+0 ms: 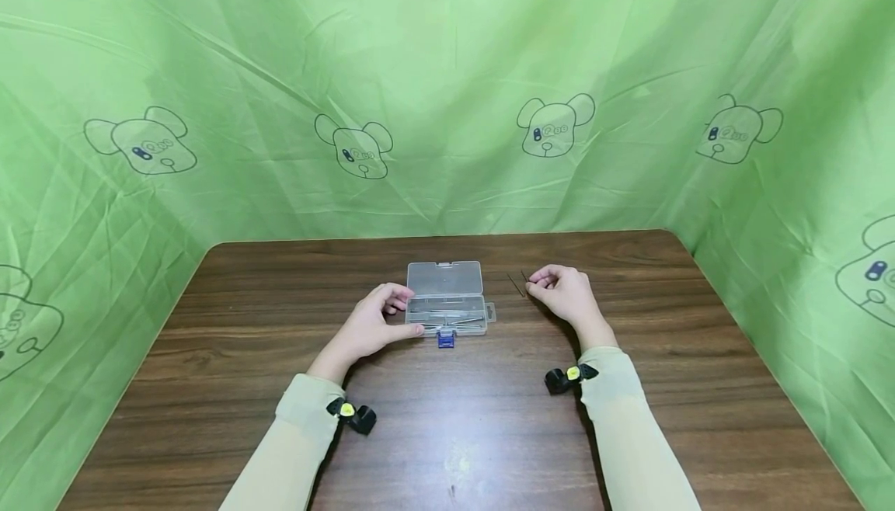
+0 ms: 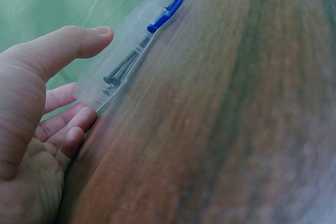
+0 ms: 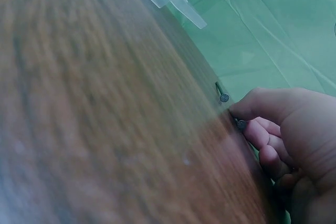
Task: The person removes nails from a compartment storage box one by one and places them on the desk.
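A clear plastic box (image 1: 445,305) with a blue latch (image 1: 446,339) stands on the table with its lid (image 1: 444,279) raised at the back. Several nails (image 2: 123,66) lie inside it. My left hand (image 1: 374,321) is at the box's left end; its fingers touch that end, and the thumb extends over the front corner. To the right of the box, my right hand (image 1: 565,293) pinches a nail (image 3: 241,125) between thumb and fingers, low over the wood. Another nail (image 3: 224,97) lies just left of those fingertips, its head toward the right wrist camera.
The brown wooden table (image 1: 461,418) extends around the box. Green cloth (image 1: 447,92) with printed bear heads hangs behind it and along both sides. A clear hanging tab (image 1: 491,312) sticks out from the box's right end.
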`<action>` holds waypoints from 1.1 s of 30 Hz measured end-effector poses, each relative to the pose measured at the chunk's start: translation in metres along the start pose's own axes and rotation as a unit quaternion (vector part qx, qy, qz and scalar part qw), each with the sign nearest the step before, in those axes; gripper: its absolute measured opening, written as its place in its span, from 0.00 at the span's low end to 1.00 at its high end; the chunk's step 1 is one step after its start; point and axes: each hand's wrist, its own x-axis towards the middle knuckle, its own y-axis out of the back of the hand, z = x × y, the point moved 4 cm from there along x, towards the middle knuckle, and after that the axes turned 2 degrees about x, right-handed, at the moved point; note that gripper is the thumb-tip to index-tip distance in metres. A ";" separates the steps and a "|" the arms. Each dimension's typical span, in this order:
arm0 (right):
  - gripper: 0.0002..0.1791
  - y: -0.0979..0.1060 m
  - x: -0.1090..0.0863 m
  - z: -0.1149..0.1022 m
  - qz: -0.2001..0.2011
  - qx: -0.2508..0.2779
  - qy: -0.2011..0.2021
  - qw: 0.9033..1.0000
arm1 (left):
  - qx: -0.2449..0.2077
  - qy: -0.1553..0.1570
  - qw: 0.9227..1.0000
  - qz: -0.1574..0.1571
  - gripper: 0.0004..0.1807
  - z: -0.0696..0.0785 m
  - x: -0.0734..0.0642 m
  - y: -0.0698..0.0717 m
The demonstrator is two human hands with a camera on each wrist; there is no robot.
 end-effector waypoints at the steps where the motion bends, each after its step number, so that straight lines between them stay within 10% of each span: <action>1: 0.08 0.000 0.000 0.000 -0.001 0.000 0.001 1.000 | 0.000 0.000 1.000 0.000 0.35 0.000 0.000 0.000; 33: 0.09 0.005 0.000 -0.006 0.006 -0.001 0.003 1.000 | 0.002 0.004 1.000 0.000 0.35 -0.004 0.001 0.000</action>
